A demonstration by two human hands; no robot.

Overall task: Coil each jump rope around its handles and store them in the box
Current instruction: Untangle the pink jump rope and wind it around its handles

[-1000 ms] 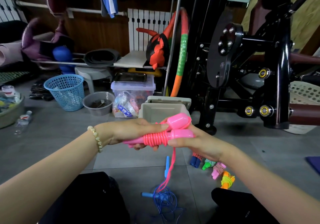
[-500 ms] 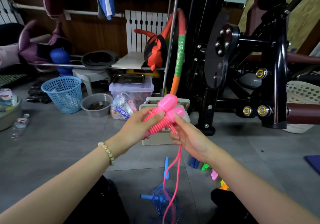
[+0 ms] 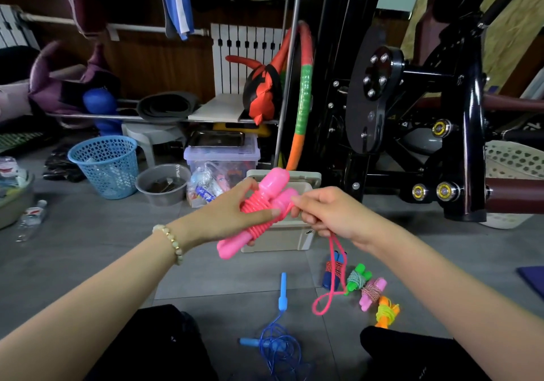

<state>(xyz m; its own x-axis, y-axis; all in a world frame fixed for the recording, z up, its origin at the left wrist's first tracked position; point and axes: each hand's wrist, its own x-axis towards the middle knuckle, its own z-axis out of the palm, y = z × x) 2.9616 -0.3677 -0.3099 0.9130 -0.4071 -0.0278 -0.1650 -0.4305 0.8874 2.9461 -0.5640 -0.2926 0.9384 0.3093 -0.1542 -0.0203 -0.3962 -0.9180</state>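
Observation:
My left hand point(image 3: 232, 214) grips the two pink jump rope handles point(image 3: 272, 181), which are tilted with pink cord coiled round their middle. My right hand point(image 3: 326, 214) pinches the pink cord beside the upper handle ends; a short pink loop point(image 3: 325, 301) hangs below it. Behind the hands stands the beige box point(image 3: 279, 239), largely hidden. On the floor lie a loose blue jump rope point(image 3: 281, 330) and several coiled ropes: dark blue point(image 3: 331, 271), green point(image 3: 357, 277), pink point(image 3: 372, 290) and orange point(image 3: 387, 311).
A black exercise machine point(image 3: 412, 109) fills the right. A blue mesh basket point(image 3: 104, 165), a grey bowl point(image 3: 162, 184) and a clear storage bin point(image 3: 222, 159) stand at the left back. My dark-clad knees point(image 3: 153, 348) are at the bottom edge.
The handles tilted from level to slanted and rose before the box. More cord went round them; the hanging cord shrank from a long strand to a short loop.

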